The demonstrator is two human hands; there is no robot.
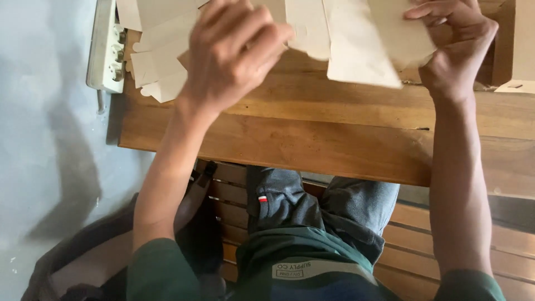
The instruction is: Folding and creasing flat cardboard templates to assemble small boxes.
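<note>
Above the wooden table [334, 134] I hold a flat beige cardboard box blank [356, 39] with both hands. My left hand [231, 53] grips its left side, fingers curled over the card. My right hand [454, 47] pinches its right edge near the top of the view. A flap of the blank hangs down between the hands. More flat cardboard blanks [159, 61] lie stacked on the table's far left corner, just beside my left hand.
A white power strip [106, 47] hangs off the table's left end over the grey floor [50, 139]. I sit on a slatted wooden bench [412, 239]. A dark bag [83, 256] lies at lower left. A pale box [521, 50] stands at the right edge.
</note>
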